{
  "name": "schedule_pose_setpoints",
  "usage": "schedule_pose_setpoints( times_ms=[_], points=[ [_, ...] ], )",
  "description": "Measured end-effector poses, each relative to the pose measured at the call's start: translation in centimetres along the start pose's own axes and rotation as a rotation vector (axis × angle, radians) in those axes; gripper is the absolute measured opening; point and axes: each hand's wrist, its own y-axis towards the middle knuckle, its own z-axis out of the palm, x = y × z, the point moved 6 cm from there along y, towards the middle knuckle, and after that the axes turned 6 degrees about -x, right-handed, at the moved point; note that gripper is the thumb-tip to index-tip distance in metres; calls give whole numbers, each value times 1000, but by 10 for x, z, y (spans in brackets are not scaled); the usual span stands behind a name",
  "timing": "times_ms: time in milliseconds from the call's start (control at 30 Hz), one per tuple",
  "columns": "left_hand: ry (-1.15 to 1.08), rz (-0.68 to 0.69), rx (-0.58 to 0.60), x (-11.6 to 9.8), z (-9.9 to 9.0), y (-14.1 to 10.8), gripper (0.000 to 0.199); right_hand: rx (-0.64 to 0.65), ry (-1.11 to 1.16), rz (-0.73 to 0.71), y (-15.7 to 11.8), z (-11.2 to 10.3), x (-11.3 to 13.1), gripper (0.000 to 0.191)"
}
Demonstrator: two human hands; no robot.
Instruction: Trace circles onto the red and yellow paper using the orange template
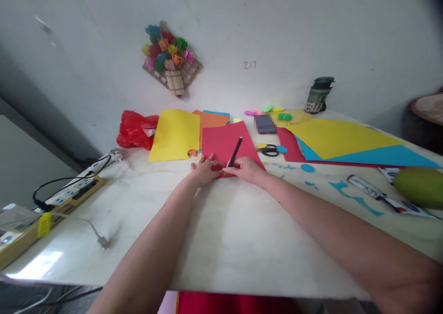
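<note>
The right hand (246, 170) gripped a dark pen (236, 150), its long axis slanting toward one o'clock, over the near part of a red sheet (221, 139). At nine o'clock from it, the left hand (206, 172) crowded the pen's lower end, fingers spread; I couldn't tell whether it pinched anything. Scissors (271, 153) lay at the right hand's two o'clock, a yellow sheet (176, 134) at the left's eleven.

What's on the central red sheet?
Over the near end of the red sheet: parts of the left hand and the right hand, holding a black pen. What they cover cannot be seen.
</note>
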Motion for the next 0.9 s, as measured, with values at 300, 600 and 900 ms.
schedule_pose_setpoints(
  times_ms=[300,600,900],
  points=[
    [-17,-9,5,-2,-1,-1,34,-7,22,-13,0,1,-3,33],
    [-1,-7,2,-1,0,0,34,10,48,-11,0,0,-1,32],
    [3,-4,-6,-1,0,0,36,14,61,-18,0,0,-2,30]
  ],
)
